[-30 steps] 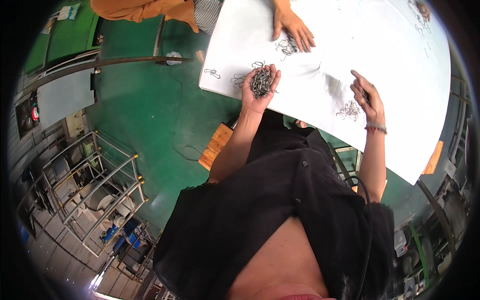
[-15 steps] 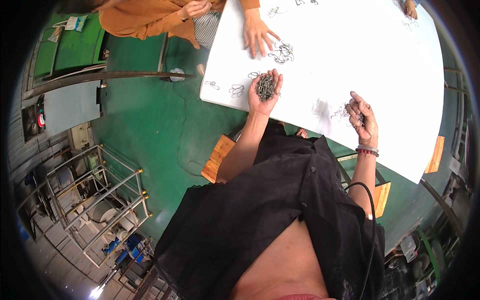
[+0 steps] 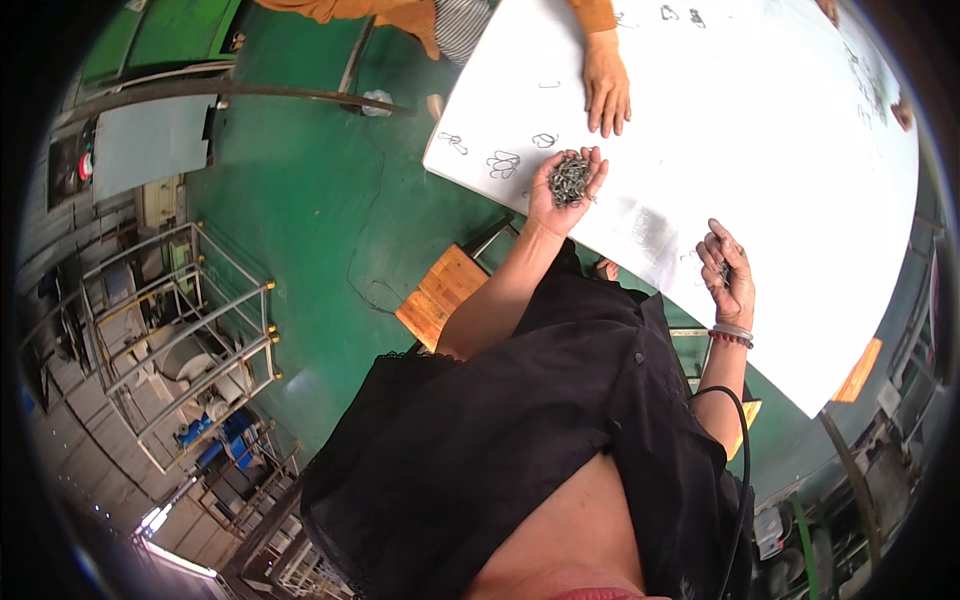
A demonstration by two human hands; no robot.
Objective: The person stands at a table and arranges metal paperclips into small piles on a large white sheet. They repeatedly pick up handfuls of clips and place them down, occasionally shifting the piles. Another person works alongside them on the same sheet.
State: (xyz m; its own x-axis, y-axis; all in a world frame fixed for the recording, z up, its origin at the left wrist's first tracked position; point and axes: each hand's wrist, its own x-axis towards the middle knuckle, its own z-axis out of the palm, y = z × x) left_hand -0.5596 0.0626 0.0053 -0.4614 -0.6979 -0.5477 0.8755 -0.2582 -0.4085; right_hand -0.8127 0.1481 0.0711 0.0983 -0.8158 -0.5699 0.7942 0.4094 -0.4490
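Palm up and cupped, my left hand [image 3: 548, 211] carries a heap of small bent metal wire pieces [image 3: 569, 180], grey and loop-like. It is over the near left part of the white table [image 3: 690, 130]. Farther right, my right hand [image 3: 733, 280] has its fingers curled inward, with a few dark wire pieces [image 3: 725, 272] showing partly in its grip; the rest is hidden by the fingers. A few thin wire bits lie on the tabletop beside it. Small groups of wire loops [image 3: 503, 164] rest left of my left hand, near the table's edge.
Across the table a co-worker's hand [image 3: 606, 92] in an orange-brown sleeve lies on the surface. More wire pieces [image 3: 860, 80] are scattered at the far right. Wooden stools [image 3: 447, 290] stand under the near edge. A metal rack [image 3: 185, 340] is on the green floor at left.
The wire pile by the co-worker's hand no longer shows, and that hand now lies flat. Fewer wire bits show beside my right hand. The whole view has turned slightly.
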